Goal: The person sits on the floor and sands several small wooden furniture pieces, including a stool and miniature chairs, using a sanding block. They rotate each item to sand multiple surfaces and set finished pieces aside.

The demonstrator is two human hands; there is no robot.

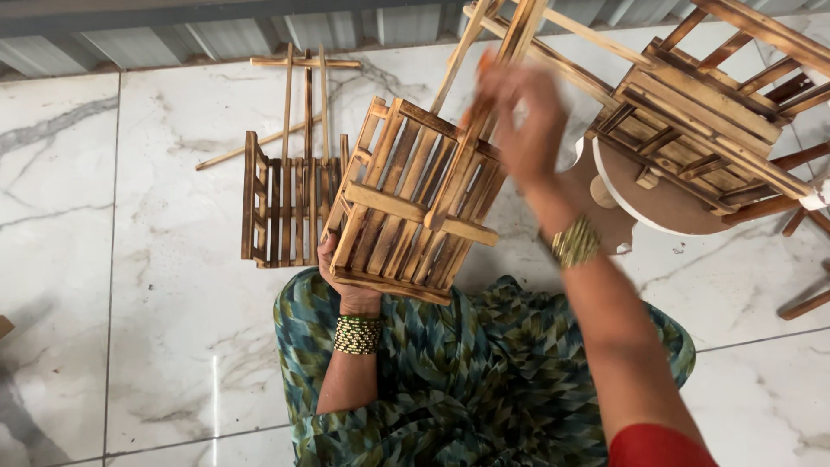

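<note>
A small wooden slatted crate (411, 203), scorched brown along its edges, sits at the centre of the view, tilted so its open slats face the camera. It rests above the person's lap, which is draped in blue-green patterned cloth (467, 380). The left hand (341, 272) grips the crate from underneath at its seven o'clock corner, fingers wrapped round the lower edge; beaded green and gold bangles (357, 335) circle that wrist. The right hand (519, 112) is raised at the crate's one o'clock side, blurred, fingers curled near a thin wooden stick (519, 35) that rises from the crate; whether it holds the stick cannot be told. A gold bangle (575, 242) sits on the right wrist.

At nine o'clock from the crate, just beside it, a second slatted crate (285, 207) lies flat on the white marble floor (112, 259), with long thin sticks reaching toward twelve o'clock. At two o'clock, a stack of more wooden crates (709, 121) rests on a round board (666, 203) with a white rim.
</note>
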